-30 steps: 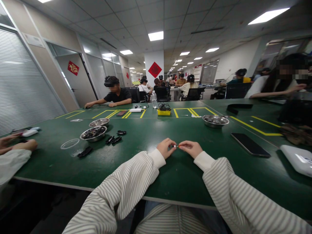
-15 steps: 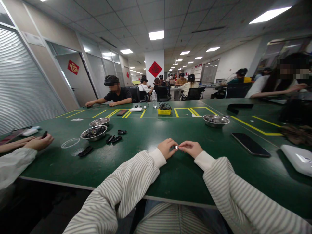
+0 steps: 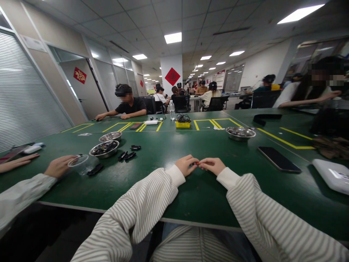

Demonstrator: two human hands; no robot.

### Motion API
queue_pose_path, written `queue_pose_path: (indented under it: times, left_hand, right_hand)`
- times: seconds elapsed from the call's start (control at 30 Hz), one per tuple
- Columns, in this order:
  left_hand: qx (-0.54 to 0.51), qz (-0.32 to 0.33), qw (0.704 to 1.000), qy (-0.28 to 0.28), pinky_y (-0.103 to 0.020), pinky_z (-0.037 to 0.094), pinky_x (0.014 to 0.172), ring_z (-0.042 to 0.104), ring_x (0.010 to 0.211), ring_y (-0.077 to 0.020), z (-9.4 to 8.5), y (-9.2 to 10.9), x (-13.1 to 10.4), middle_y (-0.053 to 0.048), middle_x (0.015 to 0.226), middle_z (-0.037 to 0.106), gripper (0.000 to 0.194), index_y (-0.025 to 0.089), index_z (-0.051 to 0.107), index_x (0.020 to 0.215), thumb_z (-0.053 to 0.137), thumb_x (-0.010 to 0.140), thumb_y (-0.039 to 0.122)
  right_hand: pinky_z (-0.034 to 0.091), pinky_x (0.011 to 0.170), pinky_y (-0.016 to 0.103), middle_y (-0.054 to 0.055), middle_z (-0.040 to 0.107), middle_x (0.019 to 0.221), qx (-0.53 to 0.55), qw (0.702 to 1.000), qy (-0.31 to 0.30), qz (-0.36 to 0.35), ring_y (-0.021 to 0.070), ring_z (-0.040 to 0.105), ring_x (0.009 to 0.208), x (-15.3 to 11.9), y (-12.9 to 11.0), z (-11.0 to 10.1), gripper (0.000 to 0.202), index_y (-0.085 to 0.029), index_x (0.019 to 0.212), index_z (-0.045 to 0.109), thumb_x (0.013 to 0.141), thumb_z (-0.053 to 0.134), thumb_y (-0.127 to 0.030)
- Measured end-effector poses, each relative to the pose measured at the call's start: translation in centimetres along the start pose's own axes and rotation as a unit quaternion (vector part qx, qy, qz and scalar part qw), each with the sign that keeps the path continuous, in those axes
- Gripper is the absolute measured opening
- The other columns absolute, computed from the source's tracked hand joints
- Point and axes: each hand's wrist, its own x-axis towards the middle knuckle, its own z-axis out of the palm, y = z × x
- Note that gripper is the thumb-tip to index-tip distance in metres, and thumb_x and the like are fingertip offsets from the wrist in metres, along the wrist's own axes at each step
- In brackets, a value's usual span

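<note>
Above the green table (image 3: 201,203), my left hand (image 3: 187,165) is closed in a pinch on a tiny part, dark with a bit of red, too small to name. My right hand (image 3: 213,165) meets it from the right, thumb and fingertips pressed together at the same part. Both hands are in the middle, a little back from the table's near edge. Nearest to them on the left are several black plastic pieces (image 3: 127,156). A steel bowl (image 3: 104,149) filled with small dark parts stands behind those pieces to the left.
A co-worker's hand (image 3: 60,166) reaches to a clear plastic cup (image 3: 80,165) at left. Another steel bowl (image 3: 240,134), a phone (image 3: 279,159) and a white case (image 3: 332,176) lie right. Farther back are a yellow tray (image 3: 183,124) of cables and a bottle (image 3: 172,110).
The bright metallic face of the small part no longer shows between my fingertips; a dark and red bit does. The co-worker's hand at left has moved right, to the clear cup.
</note>
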Motion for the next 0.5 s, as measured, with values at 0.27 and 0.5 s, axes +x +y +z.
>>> queue_pose_path:
  times: [0.27, 0.5]
  left_hand:
    - [0.129, -0.158, 0.979, -0.015, -0.02, 0.038, 0.065, 0.049, 0.08, -0.0118, -1.5, -5.7, 0.0, -0.001, 0.088, 0.05, 0.019, 0.024, 0.053, 0.091, 0.04, 0.076, 0.026]
    - [0.212, -0.394, 0.894, -0.023, -0.021, 0.037, 0.061, 0.05, 0.081, -0.0138, -4.4, -11.7, -1.9, 0.0, 0.094, 0.048, 0.021, 0.028, 0.052, 0.092, 0.039, 0.076, 0.029]
  right_hand:
    - [0.045, 0.049, 0.022, 0.005, 0.063, 0.063, -0.062, 0.998, -0.002, 0.0, 0.012, 0.056, 0.055, 0.0, 0.2, -0.2, 0.027, -0.013, 0.083, 0.061, 0.064, 0.05, -0.028]
    - [0.045, 0.048, 0.021, 0.002, 0.06, 0.055, -0.046, 0.999, -0.016, 0.021, 0.0109, 0.055, 0.05, -0.1, 0.2, -0.1, 0.023, -0.013, 0.077, 0.062, 0.062, 0.051, -0.027]
